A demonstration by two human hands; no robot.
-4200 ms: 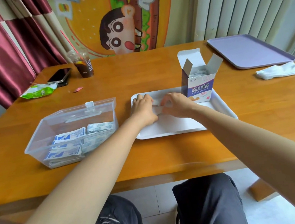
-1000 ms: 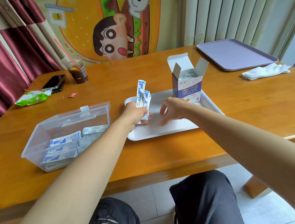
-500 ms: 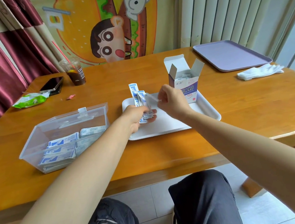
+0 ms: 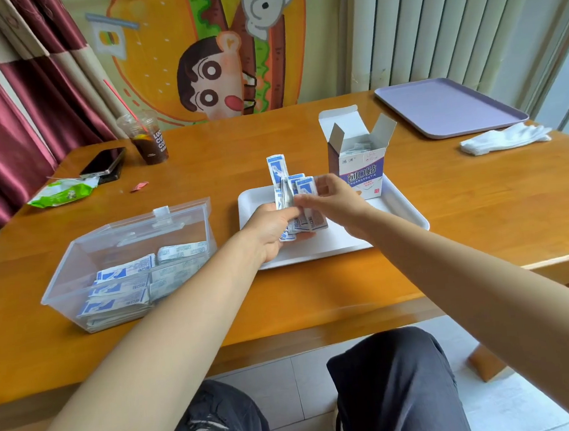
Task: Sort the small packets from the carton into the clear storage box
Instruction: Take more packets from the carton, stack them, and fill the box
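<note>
A big wooden table (image 4: 481, 205) stands by a wall with a cartoon burger picture (image 4: 213, 49). Red curtains (image 4: 1, 137) hang left, white blinds (image 4: 431, 20) right. Grey tiles (image 4: 291, 386) below.

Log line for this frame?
left hand grips packet bundle | right hand pinches front packet | carton open on white tray | clear storage box partly filled

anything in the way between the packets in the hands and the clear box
Nothing visible. The packets, held by the left hand and right hand over the white tray, are separated from the clear storage box only by a bare strip of table; the box's top is open.
</note>
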